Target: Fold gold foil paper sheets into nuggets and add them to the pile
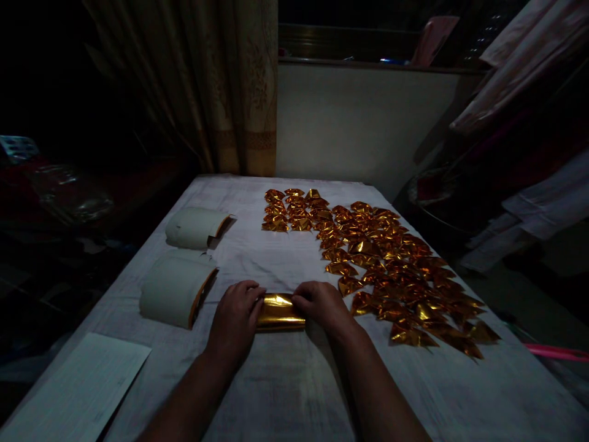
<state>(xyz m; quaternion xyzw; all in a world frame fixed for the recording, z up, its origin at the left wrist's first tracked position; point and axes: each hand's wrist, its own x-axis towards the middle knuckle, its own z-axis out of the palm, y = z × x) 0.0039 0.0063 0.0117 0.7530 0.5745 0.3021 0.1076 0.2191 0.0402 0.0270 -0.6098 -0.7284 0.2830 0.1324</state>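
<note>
Near the middle of the cloth-covered table, a shiny gold foil paper [280, 312], rolled or folded into a short tube-like shape, lies between my hands. My left hand [235, 314] grips its left end, fingers curled over the edge. At the upper right end, my right hand [321, 305] pinches the foil between thumb and fingers. Many folded gold foil pieces [391, 264], pointed at the ends, lie in rows to the right and beyond my right hand. Two curved stacks of pale paper [172, 291] with orange-brown edges sit to the left of my left hand.
The table [257, 393] has a whitish cloth over it. A pale flat sheet [83, 387] lies at its front left. Behind stand a patterned curtain [239, 92] and a pale wall [350, 123]. Clothes [543, 209] hang at the right, beside a pink stick-like thing [556, 352].
</note>
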